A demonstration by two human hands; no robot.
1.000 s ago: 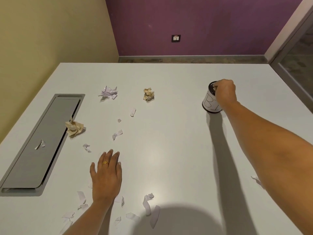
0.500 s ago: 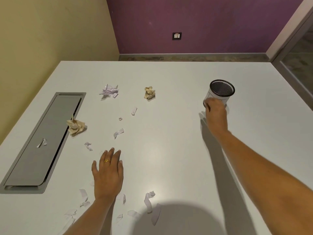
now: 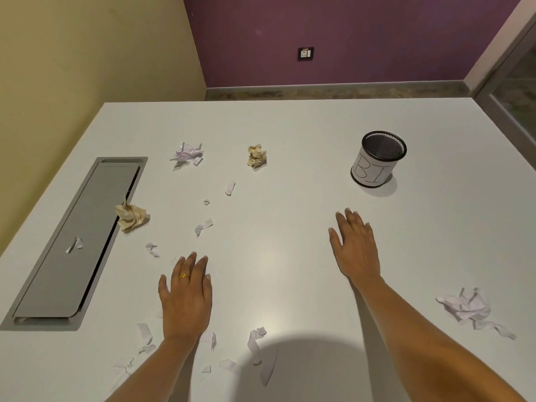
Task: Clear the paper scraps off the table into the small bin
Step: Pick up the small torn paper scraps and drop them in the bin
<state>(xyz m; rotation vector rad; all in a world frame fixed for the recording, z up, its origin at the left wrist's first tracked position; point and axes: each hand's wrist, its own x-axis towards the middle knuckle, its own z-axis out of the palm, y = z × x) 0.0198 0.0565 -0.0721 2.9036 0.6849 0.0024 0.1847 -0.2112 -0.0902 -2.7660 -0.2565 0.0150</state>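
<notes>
The small bin (image 3: pixel 377 161), a black mesh cup with a white paper label, stands upright at the right back of the white table (image 3: pixel 304 134). My right hand (image 3: pixel 355 248) lies flat and open in front of it, well apart from it. My left hand (image 3: pixel 185 294), with a gold ring, rests flat and open among small white scraps (image 3: pixel 203 226). Crumpled balls lie around: a tan one (image 3: pixel 130 217) by the grey panel, a tan one (image 3: pixel 256 156) at the middle back, a white one (image 3: pixel 187 153) left of it, and a white one (image 3: pixel 467 307) at the right front.
A grey recessed cable panel (image 3: pixel 72 250) runs along the table's left side with one scrap (image 3: pixel 75 244) on it. Torn strips (image 3: pixel 255 340) lie near the front edge. Yellow and purple walls stand beyond the table.
My right hand has let go of the bin and drawn back toward me, flat over the table. The bin stands slightly further right. My left hand has stayed put.
</notes>
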